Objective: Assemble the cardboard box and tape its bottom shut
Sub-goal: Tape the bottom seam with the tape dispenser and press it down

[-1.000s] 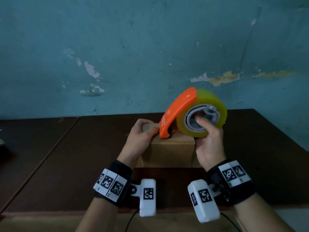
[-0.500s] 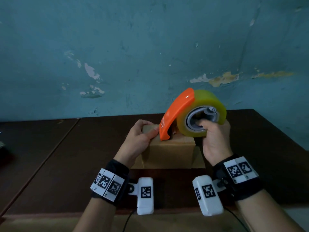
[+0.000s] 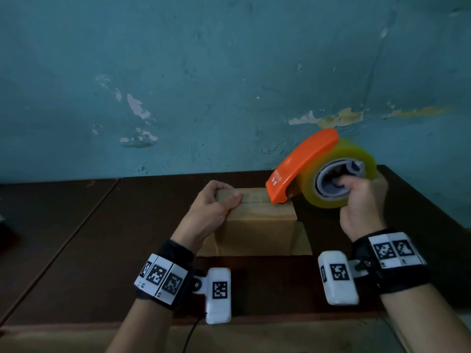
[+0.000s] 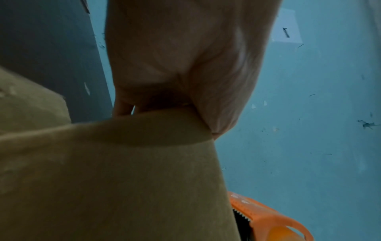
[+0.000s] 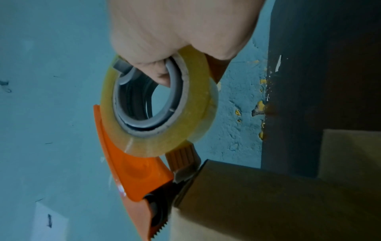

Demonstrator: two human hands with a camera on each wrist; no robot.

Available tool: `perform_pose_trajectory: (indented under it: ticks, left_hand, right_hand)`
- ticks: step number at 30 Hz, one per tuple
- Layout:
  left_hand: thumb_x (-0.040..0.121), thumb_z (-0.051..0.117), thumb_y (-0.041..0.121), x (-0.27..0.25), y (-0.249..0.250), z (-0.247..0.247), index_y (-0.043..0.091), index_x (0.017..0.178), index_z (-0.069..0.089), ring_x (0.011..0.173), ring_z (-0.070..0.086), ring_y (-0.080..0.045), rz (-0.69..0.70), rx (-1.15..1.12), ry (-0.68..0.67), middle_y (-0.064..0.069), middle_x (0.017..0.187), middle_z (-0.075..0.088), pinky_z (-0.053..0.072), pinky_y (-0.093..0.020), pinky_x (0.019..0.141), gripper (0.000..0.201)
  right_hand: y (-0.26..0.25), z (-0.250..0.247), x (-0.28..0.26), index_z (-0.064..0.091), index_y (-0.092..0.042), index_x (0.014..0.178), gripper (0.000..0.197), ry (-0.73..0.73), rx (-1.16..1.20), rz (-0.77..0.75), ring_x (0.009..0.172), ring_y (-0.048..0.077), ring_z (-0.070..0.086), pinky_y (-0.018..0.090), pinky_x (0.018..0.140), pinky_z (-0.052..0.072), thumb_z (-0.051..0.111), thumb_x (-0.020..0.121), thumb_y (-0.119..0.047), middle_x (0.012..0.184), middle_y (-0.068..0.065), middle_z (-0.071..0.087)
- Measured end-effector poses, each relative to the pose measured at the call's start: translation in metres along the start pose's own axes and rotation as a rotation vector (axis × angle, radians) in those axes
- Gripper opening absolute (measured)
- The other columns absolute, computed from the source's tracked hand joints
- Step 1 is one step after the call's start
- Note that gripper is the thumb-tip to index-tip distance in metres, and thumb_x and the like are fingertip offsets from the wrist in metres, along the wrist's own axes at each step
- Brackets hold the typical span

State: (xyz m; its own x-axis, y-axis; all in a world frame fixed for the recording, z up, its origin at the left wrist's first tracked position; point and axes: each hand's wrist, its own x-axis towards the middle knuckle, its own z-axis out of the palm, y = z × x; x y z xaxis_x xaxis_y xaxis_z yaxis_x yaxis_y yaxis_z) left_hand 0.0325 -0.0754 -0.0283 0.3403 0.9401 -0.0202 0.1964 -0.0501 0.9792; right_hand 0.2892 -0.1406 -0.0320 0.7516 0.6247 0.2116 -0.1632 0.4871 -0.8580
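A small brown cardboard box (image 3: 254, 230) stands on the dark table (image 3: 102, 238), with flaps spread flat under it. My left hand (image 3: 214, 207) grips the box's top left corner, thumb laid along the top face. My right hand (image 3: 362, 200) holds an orange tape dispenser (image 3: 300, 166) with a yellowish roll of clear tape (image 3: 356, 159), fingers hooked through the roll's grey core. The dispenser's nose rests on the box top near its right edge (image 5: 163, 216). A strip of tape (image 3: 254, 197) lies along the top face. In the left wrist view the box (image 4: 123, 179) fills the frame under my palm.
A peeling teal wall (image 3: 229, 85) rises right behind the table. A seam (image 3: 84, 222) splits the tabletop on the left. The table's near edge (image 3: 76, 327) runs just below my wrists.
My right hand has drawn the dispenser rightward along the box top, from its left part to its right edge. The left hand has kept its hold on the left corner.
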Motion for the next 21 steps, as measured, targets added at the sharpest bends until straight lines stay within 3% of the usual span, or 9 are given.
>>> perform_pose_trajectory:
  ticks: [5, 8, 12, 15, 18, 21]
  left_hand:
    - [0.093, 0.07, 0.035, -0.002, 0.0, 0.0, 0.021, 0.113, 0.062, 0.1, 0.065, -0.024, -0.009, -0.012, 0.012, -0.01, 0.115, 0.065, 0.055, -0.036, 0.078, 0.025]
    - [0.093, 0.07, 0.036, -0.003, 0.001, 0.0, 0.022, 0.115, 0.062, 0.101, 0.065, -0.024, -0.015, -0.014, 0.014, -0.009, 0.116, 0.065, 0.055, -0.035, 0.078, 0.027]
    - [0.091, 0.072, 0.04, -0.003, 0.001, -0.001, 0.025, 0.115, 0.062, 0.104, 0.065, -0.025, -0.027, 0.0, 0.013, -0.008, 0.118, 0.064, 0.055, -0.038, 0.081, 0.031]
    - [0.077, 0.082, 0.05, -0.004, 0.001, -0.001, 0.027, 0.114, 0.062, 0.105, 0.065, -0.024, -0.022, 0.013, 0.025, -0.005, 0.118, 0.064, 0.058, -0.041, 0.085, 0.048]
    - [0.068, 0.085, 0.051, -0.007, 0.002, 0.0, 0.027, 0.113, 0.061, 0.105, 0.066, -0.024, -0.019, 0.003, 0.023, -0.005, 0.116, 0.064, 0.058, -0.043, 0.087, 0.057]
    - [0.064, 0.086, 0.05, -0.008, 0.004, -0.001, 0.025, 0.113, 0.062, 0.102, 0.067, -0.024, -0.016, -0.004, 0.01, -0.006, 0.115, 0.066, 0.058, -0.04, 0.082, 0.06]
  right_hand:
    - [-0.008, -0.004, 0.0, 0.061, 0.015, 0.105, 0.044, -0.033, -0.119, -0.114, 0.099, 0.04, 0.07, 0.061, 0.09, 0.056, 0.056, 0.062, 0.01, 0.097, 0.022, 0.066]
    - [-0.01, -0.005, 0.0, 0.062, 0.01, 0.104, 0.042, -0.053, -0.161, -0.125, 0.097, 0.036, 0.071, 0.058, 0.089, 0.058, 0.055, 0.063, 0.014, 0.097, 0.018, 0.066]
    - [-0.013, -0.004, 0.001, 0.063, -0.007, 0.09, 0.036, -0.083, -0.2, -0.146, 0.1, 0.04, 0.069, 0.056, 0.088, 0.059, 0.054, 0.067, 0.019, 0.096, 0.017, 0.065]
    - [-0.014, -0.004, 0.002, 0.062, 0.003, 0.098, 0.038, -0.095, -0.215, -0.154, 0.092, 0.031, 0.071, 0.047, 0.083, 0.061, 0.052, 0.069, 0.024, 0.094, 0.016, 0.065]
    - [-0.015, -0.004, 0.001, 0.061, -0.005, 0.089, 0.04, -0.089, -0.202, -0.149, 0.082, 0.017, 0.07, 0.036, 0.075, 0.06, 0.05, 0.068, 0.026, 0.086, 0.007, 0.065]
    - [-0.016, -0.004, -0.002, 0.059, -0.011, 0.083, 0.041, -0.101, -0.188, -0.134, 0.083, 0.018, 0.068, 0.036, 0.077, 0.06, 0.049, 0.068, 0.026, 0.084, 0.005, 0.063]
